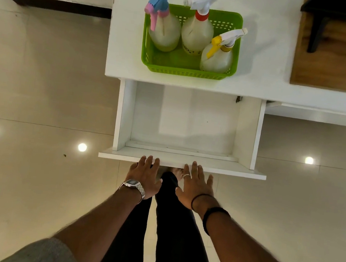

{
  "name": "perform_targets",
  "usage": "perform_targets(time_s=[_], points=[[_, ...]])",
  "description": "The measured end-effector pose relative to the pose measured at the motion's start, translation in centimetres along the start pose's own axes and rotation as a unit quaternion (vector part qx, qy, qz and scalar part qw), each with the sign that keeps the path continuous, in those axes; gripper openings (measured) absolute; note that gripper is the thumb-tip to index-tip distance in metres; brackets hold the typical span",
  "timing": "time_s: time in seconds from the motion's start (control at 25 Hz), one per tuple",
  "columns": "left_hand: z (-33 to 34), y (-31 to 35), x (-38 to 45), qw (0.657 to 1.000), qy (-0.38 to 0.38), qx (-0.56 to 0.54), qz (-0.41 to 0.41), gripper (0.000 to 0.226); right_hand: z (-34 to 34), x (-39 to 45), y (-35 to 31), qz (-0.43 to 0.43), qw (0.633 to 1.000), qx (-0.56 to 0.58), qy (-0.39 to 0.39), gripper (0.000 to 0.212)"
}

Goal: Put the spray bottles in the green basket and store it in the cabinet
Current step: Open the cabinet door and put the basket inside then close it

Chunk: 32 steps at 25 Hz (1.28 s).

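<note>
Your basket (188, 72) sits on the white worktop (124, 38), just behind the pulled-out drawer (187, 119), with all three spray bottles (196, 35) standing inside it. Your left hand (143, 176) and right hand (196, 184) rest spread and empty, fingers (149, 161) flat on the drawer's front edge, holding nothing. Expect the thin plastic basket to flex and the bottles, seemingly part full, to be top-heavy and tip. Take it by both short sides, under the rim, and keep it level.
</note>
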State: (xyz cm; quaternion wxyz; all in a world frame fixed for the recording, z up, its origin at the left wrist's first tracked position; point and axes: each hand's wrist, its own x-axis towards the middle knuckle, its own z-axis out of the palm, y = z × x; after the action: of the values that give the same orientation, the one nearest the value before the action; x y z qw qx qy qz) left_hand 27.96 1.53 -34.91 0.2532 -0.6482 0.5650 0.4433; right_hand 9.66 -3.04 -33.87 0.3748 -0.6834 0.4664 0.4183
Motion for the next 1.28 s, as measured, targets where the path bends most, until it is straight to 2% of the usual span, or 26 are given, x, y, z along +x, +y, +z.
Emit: perform_targets(time_s=[0.28,0.4,0.52,0.64,0.72,0.8,0.88,0.96,1.0,1.04,1.08,1.16,1.2,1.28], points=[[-0.4,-0.7,0.4,0.999,-0.046,0.013,0.018,0.055,-0.2,1.1,-1.4,0.029,0.997,-0.053,0.040,0.066],[-0.4,-1.5,1.5,0.997,-0.074,-0.007,0.016,0.056,-0.7,1.9,-1.4,0.039,0.997,-0.072,0.003,0.059],[-0.5,-2.5,2.7,0.989,-0.137,-0.047,0.004,0.063,-1.2,2.5,-1.5,0.040,0.996,-0.068,-0.040,0.053],[-1.4,-3.8,3.7,0.979,-0.195,-0.067,-0.004,0.069,-2.5,3.2,-1.1,0.041,0.993,-0.022,-0.107,0.056],[-3.1,-5.0,4.2,0.980,-0.189,-0.053,0.009,0.069,-4.5,3.8,-0.2,0.037,0.991,0.021,-0.124,0.060],[-5.9,-6.8,4.9,0.988,-0.147,-0.050,0.017,0.064,-7.4,4.5,1.2,0.048,0.994,0.069,-0.074,0.057],[-9.9,-8.6,5.6,0.993,-0.086,-0.076,0.011,0.053,-11.2,5.3,2.9,0.077,0.987,0.138,0.029,0.047],[-14.4,-9.8,6.1,0.987,0.009,-0.159,0.006,0.030,-15.2,5.8,4.7,0.117,0.963,0.193,0.146,0.037],[-16.6,-10.2,6.2,0.969,0.062,-0.238,-0.001,0.021,-17.3,6.2,5.5,0.134,0.948,0.215,0.192,0.034],[-18.8,-10.3,6.3,0.934,0.110,-0.339,-0.013,0.019,-19.4,6.6,6.2,0.147,0.931,0.245,0.227,0.033],[-20.9,-10.3,6.5,0.883,0.149,-0.444,-0.024,0.020,-21.5,7.0,6.9,0.156,0.907,0.294,0.259,0.034],[-24.9,-10.0,7.0,0.769,0.202,-0.606,-0.027,0.019,-25.1,7.6,7.7,0.155,0.821,0.463,0.296,0.038],[-26.6,-9.6,7.2,0.722,0.207,-0.659,-0.027,0.019,-26.6,7.8,7.7,0.150,0.784,0.520,0.304,0.043],[-29.2,-8.4,7.8,0.667,0.178,-0.723,-0.034,0.035,-28.9,8.0,6.8,0.121,0.738,0.597,0.290,0.048]])
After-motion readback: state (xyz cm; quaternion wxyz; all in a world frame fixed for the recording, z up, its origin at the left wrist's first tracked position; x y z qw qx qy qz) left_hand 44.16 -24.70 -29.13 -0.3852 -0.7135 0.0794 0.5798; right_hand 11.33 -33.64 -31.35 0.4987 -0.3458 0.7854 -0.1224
